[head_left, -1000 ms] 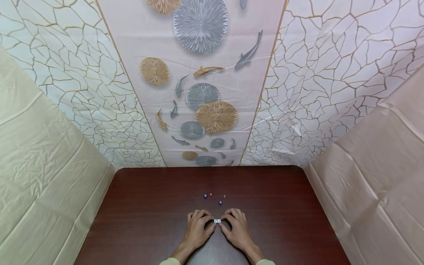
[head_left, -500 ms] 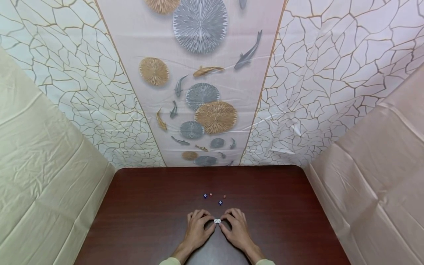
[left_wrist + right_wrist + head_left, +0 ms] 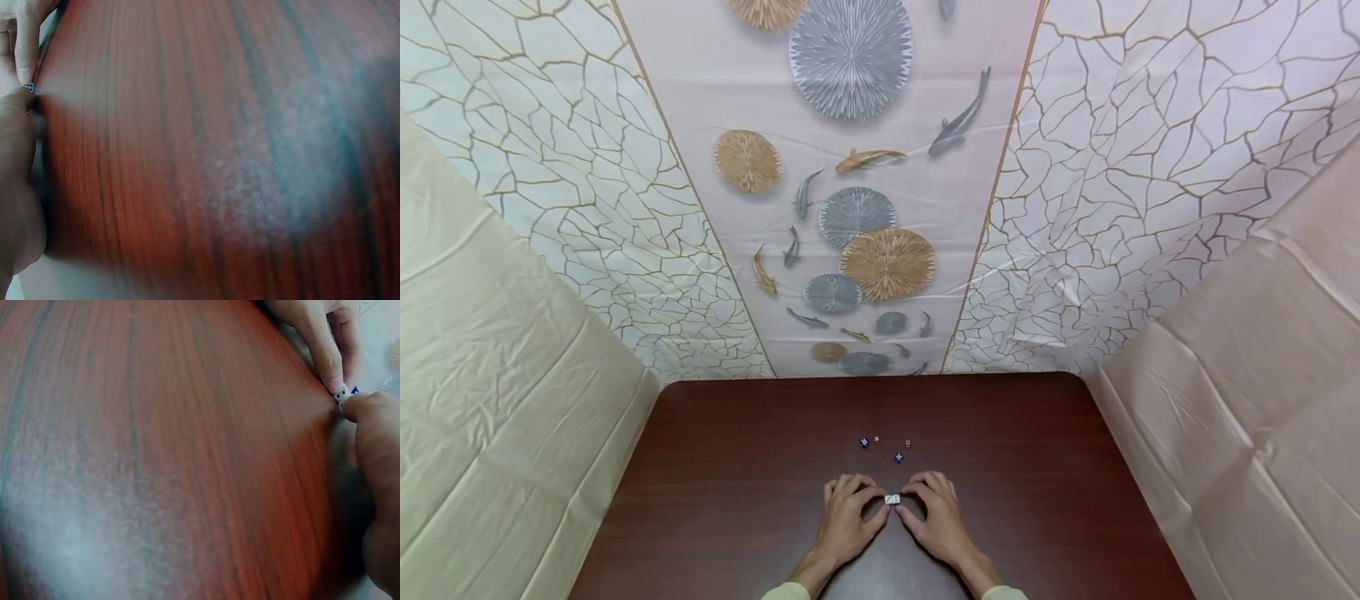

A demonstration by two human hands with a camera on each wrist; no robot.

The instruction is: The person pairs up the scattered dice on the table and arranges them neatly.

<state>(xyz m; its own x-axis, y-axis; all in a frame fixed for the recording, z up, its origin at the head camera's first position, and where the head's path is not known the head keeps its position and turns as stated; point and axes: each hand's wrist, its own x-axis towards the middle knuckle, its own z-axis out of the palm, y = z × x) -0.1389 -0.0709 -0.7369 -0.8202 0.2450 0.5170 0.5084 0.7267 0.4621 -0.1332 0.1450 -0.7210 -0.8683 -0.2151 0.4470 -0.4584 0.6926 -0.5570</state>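
Two white dice sit side by side, touching, between the hands: a left white die and a right white die. My left hand pinches the left one between thumb and forefinger. From the other side, the thumb and forefinger of my right hand pinch the right one. Both wrist views show dark pips on a white face, the left wrist's die being mostly covered by fingers. Just beyond the hands lie two blue dice, one nearer and one farther left.
Two small red dice, a left one and a right one, lie near the blue ones. Everything rests on a dark red wood-grain table. Patterned cloth hangs behind it, with beige cloth along both sides.
Both hands keep their pinch on the white dice, and the blue and red dice stay put. Only the head view shifts very slightly.
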